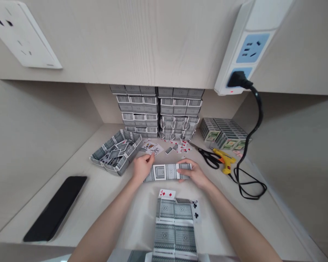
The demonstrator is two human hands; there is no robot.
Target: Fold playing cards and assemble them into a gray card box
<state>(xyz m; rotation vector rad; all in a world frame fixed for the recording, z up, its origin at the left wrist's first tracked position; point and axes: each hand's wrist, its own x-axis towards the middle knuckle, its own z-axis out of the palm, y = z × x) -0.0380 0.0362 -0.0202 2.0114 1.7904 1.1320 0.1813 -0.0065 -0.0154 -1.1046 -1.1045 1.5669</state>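
A strip of joined playing cards (165,171), grey patterned backs up, lies across the desk between my hands. My left hand (143,166) pinches its left end, fingers closed. My right hand (192,173) wraps round its right end, fingers curled over the top. Just nearer to me lies a flat panel of joined cards (175,227), with a red diamond card (166,193) and a five of clubs (196,210) at its far edge. To the left of my left hand stands an open box made of cards (116,151) with loose cards inside.
Stacks of card boxes (157,111) fill the back of the desk. Loose cards (177,146) lie before them. Black scissors (209,156), a yellow glue gun (225,159) with its black cable (248,185), and card packs (224,134) are at the right. A black phone (56,207) lies left.
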